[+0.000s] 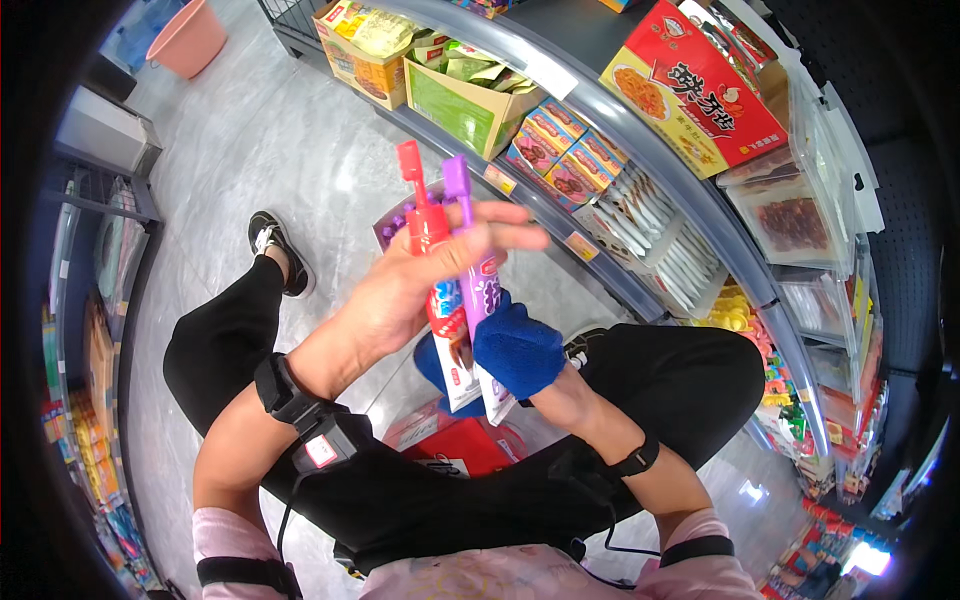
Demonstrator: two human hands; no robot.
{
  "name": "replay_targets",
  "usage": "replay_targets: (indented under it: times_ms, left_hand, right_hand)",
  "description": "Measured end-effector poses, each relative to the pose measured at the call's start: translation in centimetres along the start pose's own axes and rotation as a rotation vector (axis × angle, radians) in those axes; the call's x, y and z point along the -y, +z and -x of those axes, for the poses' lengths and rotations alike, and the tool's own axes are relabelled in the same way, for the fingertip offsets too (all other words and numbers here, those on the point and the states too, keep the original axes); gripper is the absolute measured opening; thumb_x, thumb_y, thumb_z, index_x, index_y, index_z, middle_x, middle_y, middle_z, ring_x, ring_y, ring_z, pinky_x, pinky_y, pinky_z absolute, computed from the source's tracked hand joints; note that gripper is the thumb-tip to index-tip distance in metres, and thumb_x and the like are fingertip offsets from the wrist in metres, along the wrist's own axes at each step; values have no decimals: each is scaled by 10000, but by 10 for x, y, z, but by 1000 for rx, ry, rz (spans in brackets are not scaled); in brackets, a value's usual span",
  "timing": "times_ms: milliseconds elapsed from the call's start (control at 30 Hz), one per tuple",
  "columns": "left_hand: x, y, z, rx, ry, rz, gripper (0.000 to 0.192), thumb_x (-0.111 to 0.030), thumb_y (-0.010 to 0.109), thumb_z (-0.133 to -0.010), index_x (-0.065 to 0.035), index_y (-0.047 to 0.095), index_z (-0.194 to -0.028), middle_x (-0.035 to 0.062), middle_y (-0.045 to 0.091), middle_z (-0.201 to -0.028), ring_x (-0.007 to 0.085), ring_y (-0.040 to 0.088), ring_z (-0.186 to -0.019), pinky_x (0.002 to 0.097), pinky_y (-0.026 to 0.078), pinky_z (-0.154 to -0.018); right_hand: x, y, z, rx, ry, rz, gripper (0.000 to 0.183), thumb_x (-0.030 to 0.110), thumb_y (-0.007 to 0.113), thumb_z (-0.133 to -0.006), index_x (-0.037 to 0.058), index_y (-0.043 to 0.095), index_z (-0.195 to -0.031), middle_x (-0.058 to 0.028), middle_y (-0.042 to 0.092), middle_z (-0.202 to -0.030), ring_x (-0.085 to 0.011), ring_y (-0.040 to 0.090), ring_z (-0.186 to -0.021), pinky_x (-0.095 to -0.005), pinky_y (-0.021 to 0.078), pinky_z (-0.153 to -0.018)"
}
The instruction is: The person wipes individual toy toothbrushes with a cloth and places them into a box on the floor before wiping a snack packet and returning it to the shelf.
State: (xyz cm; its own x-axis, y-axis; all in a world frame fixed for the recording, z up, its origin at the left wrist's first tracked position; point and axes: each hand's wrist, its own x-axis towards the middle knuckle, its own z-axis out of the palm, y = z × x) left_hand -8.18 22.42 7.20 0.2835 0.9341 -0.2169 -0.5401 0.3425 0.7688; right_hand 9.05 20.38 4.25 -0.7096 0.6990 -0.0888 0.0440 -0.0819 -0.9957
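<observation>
My left hand (pixel 405 281) grips two squeeze tubes side by side, tilted with their brush-shaped caps away from me. The red tube (pixel 448 319) is on the left and the purple tube (pixel 486 289) on the right; both have white lower ends. Two of my left fingers stick out to the right of the caps. A blue cloth (pixel 521 349) covers my right hand (pixel 566 397) and hides its fingers. The cloth lies against the lower part of the purple tube, and more of it shows behind the tubes. Beyond my left hand, a box (pixel 384 229) of purple-capped items is partly hidden.
A store shelf (pixel 600 277) curves along the right, bearing a green carton (pixel 450 109), small blue boxes (pixel 559 154) and a red carton (pixel 697 82). A red package (pixel 469 442) lies between my legs. A pink tub (pixel 187 37) stands far left, past another shelf (pixel 139 262).
</observation>
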Motion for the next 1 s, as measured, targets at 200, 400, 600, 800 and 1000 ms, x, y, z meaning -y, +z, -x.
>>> replay_targets:
  times_ms: [200,400,600,800,1000]
  left_hand:
    - [8,13,3,10,-154,15,335,-179,609,-797,27,533,-1050,126,599,-1009,160,563,-937,277,459,-812]
    - [1,16,5,90,-259,119,342,-196,511,-841,55,512,-1074,154,596,-1003,186,587,-900,280,459,-817]
    - [6,14,1,152,-232,98,461,-326,494,-866,57,472,-1121,136,597,-1002,168,575,-915,273,454,-806]
    - [9,16,5,52,-164,-66,463,-321,554,-838,42,480,-1117,110,600,-998,146,568,-894,269,454,-796]
    - [12,16,9,25,-149,-33,390,-290,525,-859,39,511,-1069,111,614,-947,143,574,-879,271,457,-789]
  right_hand:
    - [-15,6,5,-109,308,-515,364,294,428,-895,50,427,-1165,-52,522,-1046,-159,527,-934,-284,414,-823]
    - [-29,11,17,40,139,-792,454,308,525,-841,71,394,-1205,-51,497,-1136,-165,508,-1032,-325,402,-912]
    - [7,5,16,-59,227,-509,291,127,558,-828,69,489,-1105,-52,554,-1013,-124,547,-921,-273,451,-813]
    - [10,6,12,-160,350,-300,333,200,619,-800,52,533,-1085,-39,571,-1002,-94,545,-884,-263,454,-762]
    - [-15,-2,23,99,229,-419,662,-3,590,-743,69,239,-1299,-85,431,-1218,-192,492,-1078,-301,389,-915]
